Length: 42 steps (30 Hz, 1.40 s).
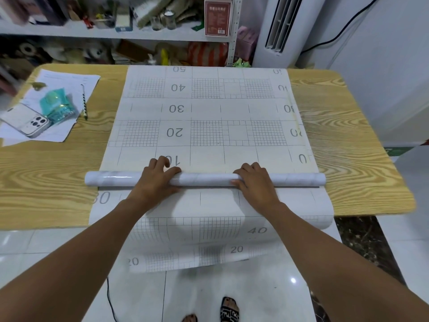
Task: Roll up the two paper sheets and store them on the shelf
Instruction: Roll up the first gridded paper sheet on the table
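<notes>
A wood-grain table (46, 173) with rounded corners fills the middle of the room. On its far left corner lie some loose printed forms (67, 81), and on them a white phone (27, 122), camera side up, touching a heap of teal foil packets (58, 106). A striped pencil (84, 102) lies just beside the packets, its tip over the forms' edge. At the back stand a tall red box (218, 17) (its lettering is too small to read), a couple of glass jars (170, 19) and, lower down, an orange striped bag (206, 53). A white standing air conditioner (276, 29) fills the right corner, with a black cable (343, 26) running up the wall beside it. The floor is glossy white tile (232, 289), and a thin black cord (111, 298) trails across it near a patterned sandal (229, 310).
</notes>
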Motion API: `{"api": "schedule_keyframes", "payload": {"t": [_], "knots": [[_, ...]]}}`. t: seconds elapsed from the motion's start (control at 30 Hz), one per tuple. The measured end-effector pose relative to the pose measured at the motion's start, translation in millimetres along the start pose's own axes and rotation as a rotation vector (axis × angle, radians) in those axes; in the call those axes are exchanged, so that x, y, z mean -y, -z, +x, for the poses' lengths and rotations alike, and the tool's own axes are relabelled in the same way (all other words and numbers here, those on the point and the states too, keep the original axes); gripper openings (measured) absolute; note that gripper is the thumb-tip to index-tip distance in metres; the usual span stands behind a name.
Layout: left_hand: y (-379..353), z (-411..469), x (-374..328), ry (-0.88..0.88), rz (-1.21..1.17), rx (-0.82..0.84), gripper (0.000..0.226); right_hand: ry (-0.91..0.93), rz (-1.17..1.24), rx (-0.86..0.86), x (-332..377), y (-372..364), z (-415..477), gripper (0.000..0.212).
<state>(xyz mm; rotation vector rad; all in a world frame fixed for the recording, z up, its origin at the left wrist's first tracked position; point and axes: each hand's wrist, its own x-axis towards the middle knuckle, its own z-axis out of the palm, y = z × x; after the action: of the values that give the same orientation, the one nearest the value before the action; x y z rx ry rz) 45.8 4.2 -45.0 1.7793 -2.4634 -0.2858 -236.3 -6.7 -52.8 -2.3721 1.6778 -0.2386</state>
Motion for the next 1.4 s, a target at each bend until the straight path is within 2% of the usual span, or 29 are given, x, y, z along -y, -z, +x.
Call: {"api": "schedule_keyframes", "payload": {"t": [0.13, 0.3, 0.4, 0.53, 0.67, 0.77, 0.9, 1.13, 1.3, 1.4], "knots": [[1, 2, -2, 0.027, 0.035, -0.002, 0.044, -0.012, -0.037, 0.027, 3, 2, 2, 0.033], [3, 2, 1, 0.075, -0.044, 0.041, 0.059, -0.047, 0.03, -0.034, 6, 1, -3, 0.037], [3, 1, 3, 0.065, -0.082, 0.054, 0.051, -0.007, 0.019, -0.09, 7, -1, -5, 0.037], [1, -1, 4, 0.03, -0.095, 0.089, 0.037, -0.012, -0.039, -0.082, 4, -6, -6, 0.046], [0, -3, 4, 0.017, -0.134, 0.11, 0.06, -0.017, -0.045, -0.09, 2, -5, -8, 0.035], [-1, -5, 2, 0.032, -0.111, 0.042, 0.053, -0.021, -0.021, -0.037, 2, -3, -5, 0.038], [-3, -6, 2, 0.038, -0.038, 0.006, 0.056, -0.033, 0.084, -0.024, 4, 3, -6, 0.043], [4, 0, -7, 0.174, -0.094, 0.041, 0.07, -0.051, 0.135, -0.041, 6, 5, -6, 0.027], [3, 0, -4, 0.16, -0.072, 0.069, 0.044, -0.029, 0.059, -0.016, 3, 4, -3, 0.031], [0, -2, -3, 0.152, -0.094, 0.083, 0.038, -0.015, 0.019, -0.014, 4, 4, -5, 0.035]]}}
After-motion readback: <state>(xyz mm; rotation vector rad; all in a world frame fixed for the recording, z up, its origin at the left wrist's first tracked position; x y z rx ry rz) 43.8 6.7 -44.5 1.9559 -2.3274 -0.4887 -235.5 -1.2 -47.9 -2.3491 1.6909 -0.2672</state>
